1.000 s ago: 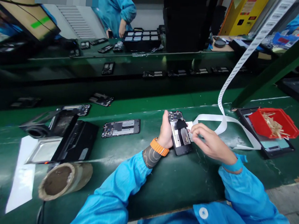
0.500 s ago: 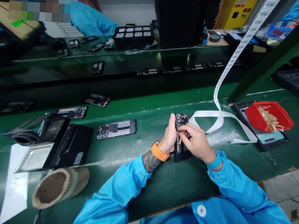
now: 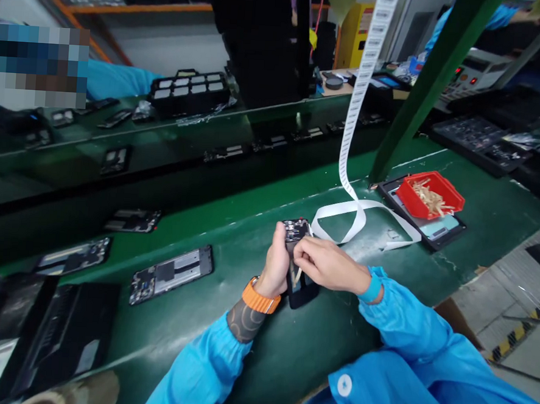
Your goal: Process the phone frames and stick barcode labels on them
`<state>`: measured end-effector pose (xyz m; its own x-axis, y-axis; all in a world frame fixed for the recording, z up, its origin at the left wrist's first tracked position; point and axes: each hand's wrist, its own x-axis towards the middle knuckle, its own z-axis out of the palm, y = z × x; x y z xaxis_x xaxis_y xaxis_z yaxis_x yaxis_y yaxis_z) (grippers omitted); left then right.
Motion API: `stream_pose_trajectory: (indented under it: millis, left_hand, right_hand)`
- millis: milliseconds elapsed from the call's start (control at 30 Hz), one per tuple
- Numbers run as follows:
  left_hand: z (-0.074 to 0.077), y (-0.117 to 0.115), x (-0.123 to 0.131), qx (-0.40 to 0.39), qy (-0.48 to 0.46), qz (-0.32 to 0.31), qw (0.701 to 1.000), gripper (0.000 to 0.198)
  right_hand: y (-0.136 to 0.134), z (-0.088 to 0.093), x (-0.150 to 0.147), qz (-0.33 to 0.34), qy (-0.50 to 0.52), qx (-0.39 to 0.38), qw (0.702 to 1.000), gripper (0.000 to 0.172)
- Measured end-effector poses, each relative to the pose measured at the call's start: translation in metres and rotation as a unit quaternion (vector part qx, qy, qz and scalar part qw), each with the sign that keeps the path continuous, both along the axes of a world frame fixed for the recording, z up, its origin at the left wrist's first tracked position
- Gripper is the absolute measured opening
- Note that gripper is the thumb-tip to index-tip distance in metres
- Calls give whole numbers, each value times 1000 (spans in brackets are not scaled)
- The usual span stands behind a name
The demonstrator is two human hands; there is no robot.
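Note:
My left hand (image 3: 276, 262) is wrapped round the left edge of an opened phone body (image 3: 303, 294), whose circuit board shows at its top end. Over the middle of that phone is my right hand (image 3: 323, 261), its fingers pinched together. A thin pale strip (image 3: 297, 277) runs down from beneath these fingers; whether they grip it is hard to make out. To the left, a second opened phone (image 3: 173, 273) lies flat on the green table (image 3: 152, 335).
Barcode label tape (image 3: 364, 80) hangs down and loops on the table behind my right hand. A red tray (image 3: 453, 198) of pale strips sits on a black tray at the right, near a green post (image 3: 423, 95). More phone bodies (image 3: 134, 220) line the channel. A person's blue sleeve (image 3: 117, 82) is opposite.
The view has turned to the right, so the surroundings sit further left. My right hand's fingers are drawn in more closely over the phone, which my left hand still holds.

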<state>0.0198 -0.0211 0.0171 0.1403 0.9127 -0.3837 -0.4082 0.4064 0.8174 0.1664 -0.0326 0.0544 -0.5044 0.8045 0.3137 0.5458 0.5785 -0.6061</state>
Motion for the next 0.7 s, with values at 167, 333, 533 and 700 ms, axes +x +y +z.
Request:
stream_pose_trajectory:
  millis: [167,333,533,700]
  left_hand:
    - [26,23,-9,-10,-56,-39,998,72]
    - [36,79,40,-31,-54,-219,974,73]
    - [23,130,92,-37,-95,-272,957,71]
    - [25,114,67,4,-148,-299,942,80]
  right_hand:
    - [30,19,137,-281,32,76,956,18]
    - [67,-3,269,-527,-116,31,841,15]
    - [72,-17,285,-542,-207,23,814,16]
    - [61,3,215,-476,46,186,858,9]
